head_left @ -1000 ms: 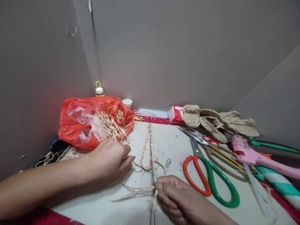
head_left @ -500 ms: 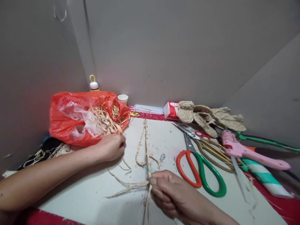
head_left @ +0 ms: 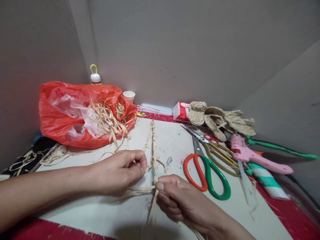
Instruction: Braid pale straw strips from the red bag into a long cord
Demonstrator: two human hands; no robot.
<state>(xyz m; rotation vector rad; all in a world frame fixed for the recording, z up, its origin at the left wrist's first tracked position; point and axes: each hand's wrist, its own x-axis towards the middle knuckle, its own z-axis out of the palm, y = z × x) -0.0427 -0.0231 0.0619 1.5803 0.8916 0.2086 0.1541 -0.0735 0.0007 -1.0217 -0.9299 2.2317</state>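
Observation:
A thin braided raffia cord (head_left: 154, 146) runs down the middle of the white board, with a narrow loop on its left and a short curved piece on its right. My right hand (head_left: 180, 196) pinches the cord's lower end between thumb and forefinger. Loose raffia strands (head_left: 141, 189) spread left and downward from that pinch. My left hand (head_left: 127, 170) is closed in a pinch just left of the cord, by the bottom of the loop. Whatever lies between its fingertips is too hidden to make out.
Left stands a red plastic bag (head_left: 62, 123) with loose raffia; behind are a bottle (head_left: 95, 78) and paper cup (head_left: 129, 96). On the right lie scissors with red and green handles (head_left: 216, 181), gold-handled scissors (head_left: 220, 156), a pink glue gun (head_left: 260, 158) and woven pieces (head_left: 215, 116).
My left hand has come from beside the red bag toward the cord, down and to the right, and now pinches beside it. My right hand keeps its pinch. The view has shifted slightly.

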